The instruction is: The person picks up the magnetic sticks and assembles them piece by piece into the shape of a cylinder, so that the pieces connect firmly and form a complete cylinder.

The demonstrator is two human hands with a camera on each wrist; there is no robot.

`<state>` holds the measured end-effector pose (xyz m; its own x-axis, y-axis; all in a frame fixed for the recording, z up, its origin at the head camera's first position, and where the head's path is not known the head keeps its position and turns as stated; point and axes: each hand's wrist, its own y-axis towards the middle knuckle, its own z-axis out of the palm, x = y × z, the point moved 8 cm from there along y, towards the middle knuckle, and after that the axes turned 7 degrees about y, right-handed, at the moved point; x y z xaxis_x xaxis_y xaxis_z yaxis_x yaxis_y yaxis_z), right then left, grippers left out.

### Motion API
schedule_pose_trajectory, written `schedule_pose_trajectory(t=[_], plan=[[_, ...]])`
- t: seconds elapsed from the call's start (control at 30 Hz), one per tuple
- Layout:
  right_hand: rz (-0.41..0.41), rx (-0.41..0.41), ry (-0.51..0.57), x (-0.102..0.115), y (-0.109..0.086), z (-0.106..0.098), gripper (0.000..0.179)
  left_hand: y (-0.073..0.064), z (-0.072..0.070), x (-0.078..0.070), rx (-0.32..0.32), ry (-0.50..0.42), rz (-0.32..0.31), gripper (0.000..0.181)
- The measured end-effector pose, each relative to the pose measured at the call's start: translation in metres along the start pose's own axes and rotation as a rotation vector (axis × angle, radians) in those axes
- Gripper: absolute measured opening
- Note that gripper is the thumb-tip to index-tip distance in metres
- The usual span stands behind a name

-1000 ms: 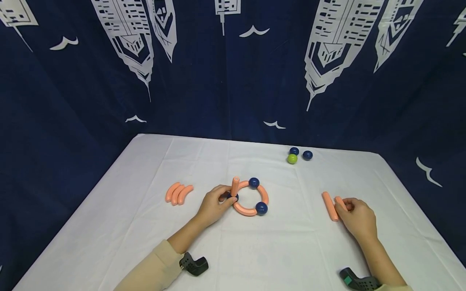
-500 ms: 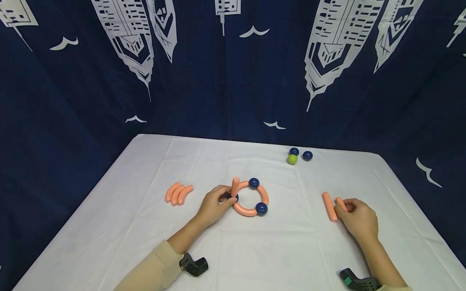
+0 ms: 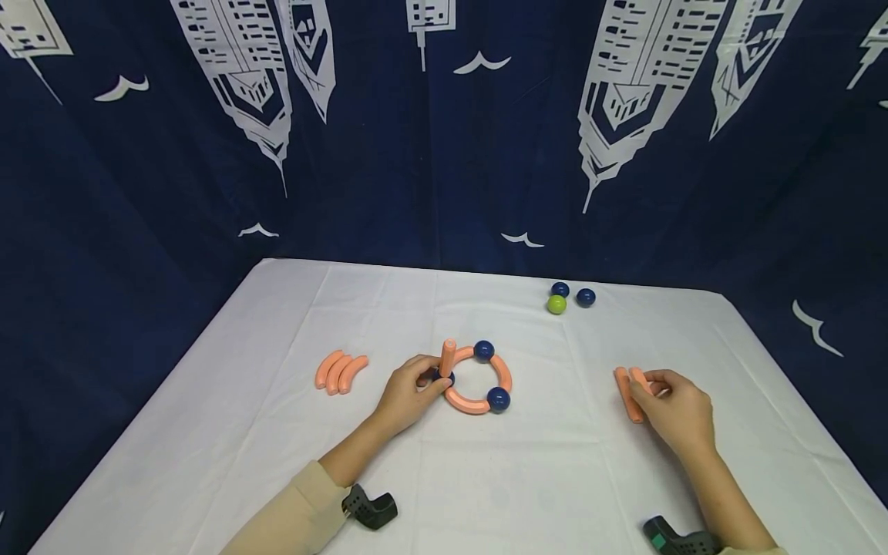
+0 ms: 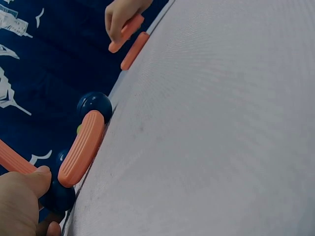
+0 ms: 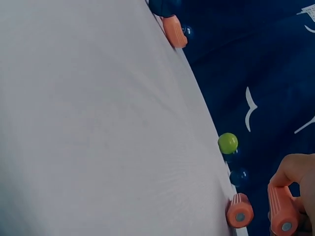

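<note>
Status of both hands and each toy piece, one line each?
Left hand: gripping the left ball
Right hand: holding a straight rod
Straight rod: lifted
Other straight rod: lying flat
Ring: lying flat, left joints partly hidden
Upright rod: standing on left ball
Three curved rods: loose, bunched
Green ball: loose
Two blue balls: loose

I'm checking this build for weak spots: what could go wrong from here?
The upright orange rod might tip if the left hand lets go. The pinched orange rod in the right hand could knock the lying orange rod close beside it. The green ball, near the far edge of the table, might roll off if bumped.
</note>
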<state>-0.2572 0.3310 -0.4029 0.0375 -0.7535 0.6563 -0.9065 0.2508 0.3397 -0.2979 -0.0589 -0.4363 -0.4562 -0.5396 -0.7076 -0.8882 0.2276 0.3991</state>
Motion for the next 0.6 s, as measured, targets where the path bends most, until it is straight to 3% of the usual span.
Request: schedule_pose_trajectory(t=[0.2,0.6], plan=[[-0.009,0.052,0.054,0.019,-0.003,0.004,0.038,0.000,0.001,0.000,0.007,-0.008,-0.002,0.027],[-0.040,0.141,0.196,0.054,-0.013,0.018,0.024,0.000,0.000,-0.001,0.008,0.006,0.007,0.027]])
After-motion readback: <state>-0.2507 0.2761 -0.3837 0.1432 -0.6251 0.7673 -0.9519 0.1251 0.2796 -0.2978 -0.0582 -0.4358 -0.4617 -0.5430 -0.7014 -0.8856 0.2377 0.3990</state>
